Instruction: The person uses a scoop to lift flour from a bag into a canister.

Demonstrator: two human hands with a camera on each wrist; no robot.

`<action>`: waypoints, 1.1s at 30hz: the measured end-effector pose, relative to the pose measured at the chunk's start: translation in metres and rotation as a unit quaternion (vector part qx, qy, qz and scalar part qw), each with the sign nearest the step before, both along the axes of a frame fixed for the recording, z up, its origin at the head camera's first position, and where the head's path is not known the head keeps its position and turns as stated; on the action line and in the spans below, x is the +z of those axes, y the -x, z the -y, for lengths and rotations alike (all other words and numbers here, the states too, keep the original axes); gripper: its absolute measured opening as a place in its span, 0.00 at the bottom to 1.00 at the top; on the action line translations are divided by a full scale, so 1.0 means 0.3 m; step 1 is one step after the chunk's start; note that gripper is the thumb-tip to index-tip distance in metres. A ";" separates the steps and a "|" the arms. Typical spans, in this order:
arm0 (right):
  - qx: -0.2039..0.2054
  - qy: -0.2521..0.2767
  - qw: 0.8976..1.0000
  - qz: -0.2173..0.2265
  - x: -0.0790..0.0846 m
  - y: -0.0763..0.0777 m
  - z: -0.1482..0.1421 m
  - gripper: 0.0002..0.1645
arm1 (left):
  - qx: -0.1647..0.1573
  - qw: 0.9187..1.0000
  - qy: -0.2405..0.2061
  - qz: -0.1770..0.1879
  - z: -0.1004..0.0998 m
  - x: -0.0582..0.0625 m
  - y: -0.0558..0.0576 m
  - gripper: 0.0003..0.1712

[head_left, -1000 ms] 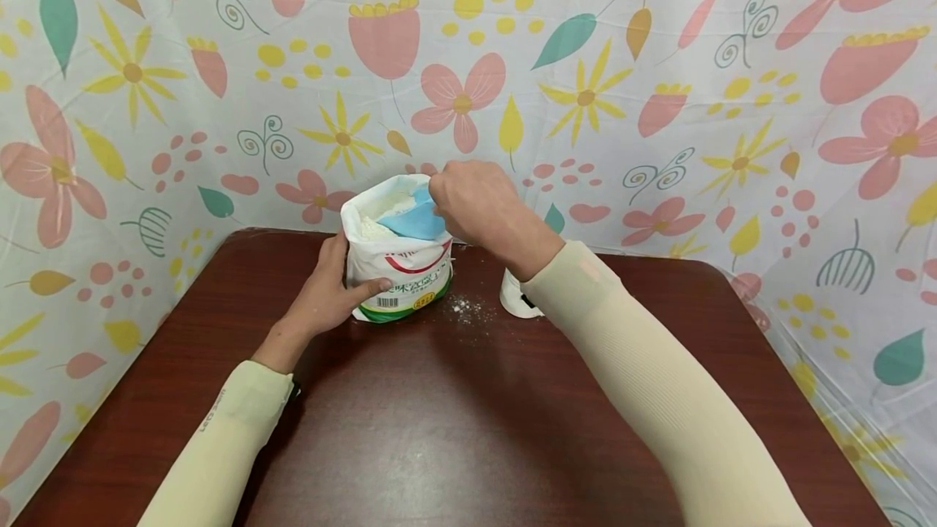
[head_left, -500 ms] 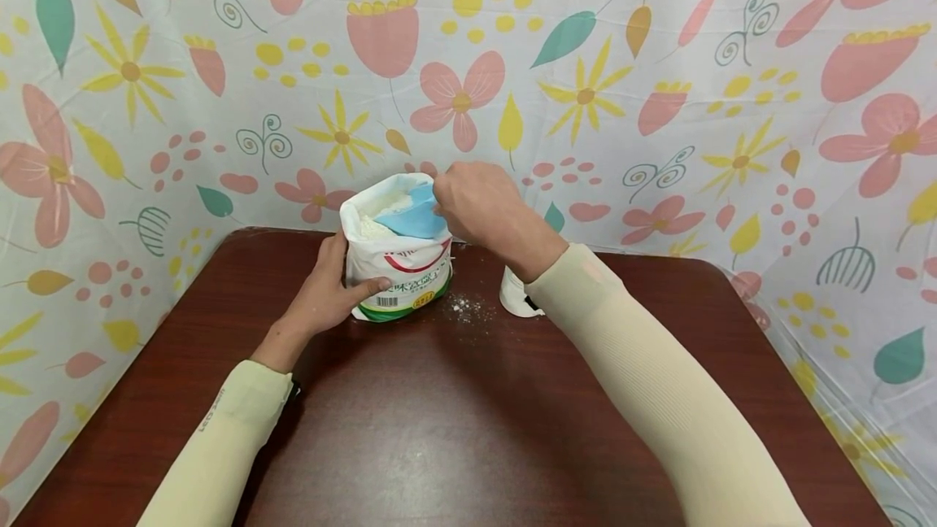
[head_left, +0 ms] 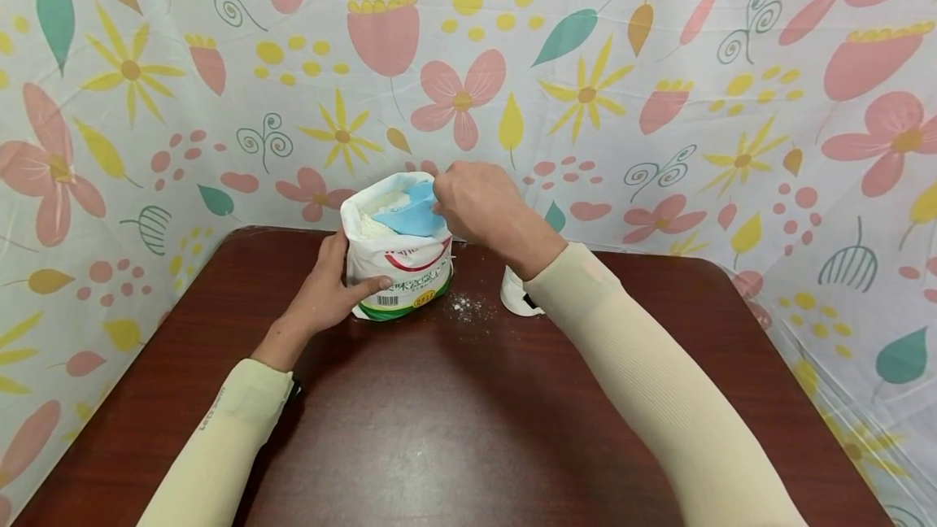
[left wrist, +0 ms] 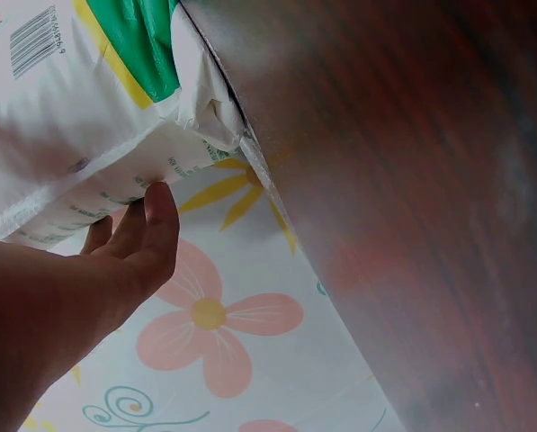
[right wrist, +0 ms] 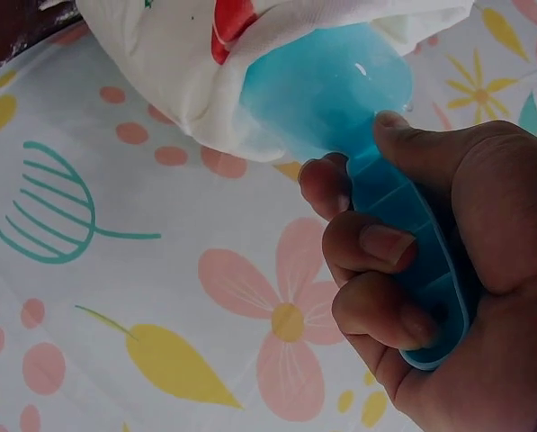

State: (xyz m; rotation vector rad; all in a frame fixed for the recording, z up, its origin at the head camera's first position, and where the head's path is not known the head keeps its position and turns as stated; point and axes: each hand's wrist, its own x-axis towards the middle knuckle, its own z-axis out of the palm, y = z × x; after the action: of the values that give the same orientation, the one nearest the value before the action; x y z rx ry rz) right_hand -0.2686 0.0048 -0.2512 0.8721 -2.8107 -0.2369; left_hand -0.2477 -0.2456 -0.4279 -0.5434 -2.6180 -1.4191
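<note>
A white flour bag (head_left: 398, 267) with a green base stands upright on the table, its top wide and white flour (head_left: 375, 228) showing inside. My left hand (head_left: 325, 291) holds the bag by its left side, thumb across the front and the other fingers (left wrist: 160, 216) against the side. Curled around the handle of a blue scoop (right wrist: 398, 216), my right hand (head_left: 479, 206) is at the bag's right rim. The bowl of the scoop lies inside the bag's mouth, on or in the flour; how deep it sits is partly hidden.
Spilled white powder (head_left: 468, 307) dots the dark wooden table (head_left: 410, 429) right of the bag. A white object (head_left: 516, 295) with a black mark stands there, mostly hidden behind my right forearm. A flower-printed curtain (head_left: 615, 63) hangs close behind the table.
The scoop has shifted very slightly inside the bag, its bowl a touch further left. My left hand and the bag stay in place.
</note>
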 end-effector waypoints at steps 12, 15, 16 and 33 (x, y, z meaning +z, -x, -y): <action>-0.012 0.025 1.000 0.005 -0.023 -0.001 0.000 0.13 | 0.006 1.000 0.001 0.003 -0.003 0.000 0.005 0.63; -0.012 0.038 0.999 0.006 -0.029 -0.003 -0.004 0.12 | 0.000 1.000 -0.001 -0.005 -0.002 0.001 0.005 0.62; -0.012 0.042 0.999 0.006 -0.031 -0.004 -0.005 0.12 | -0.003 1.000 -0.002 -0.008 -0.002 0.001 0.004 0.61; -0.027 0.076 0.997 0.020 -0.066 -0.013 -0.021 0.13 | -0.001 1.000 -0.010 -0.003 -0.002 0.001 -0.001 0.62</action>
State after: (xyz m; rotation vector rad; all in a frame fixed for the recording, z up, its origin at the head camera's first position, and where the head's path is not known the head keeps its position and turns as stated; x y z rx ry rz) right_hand -0.2646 0.0111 -0.2709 0.7765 -2.8461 -0.0113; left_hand -0.2474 -0.2451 -0.4275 -0.5461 -2.5955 -1.4405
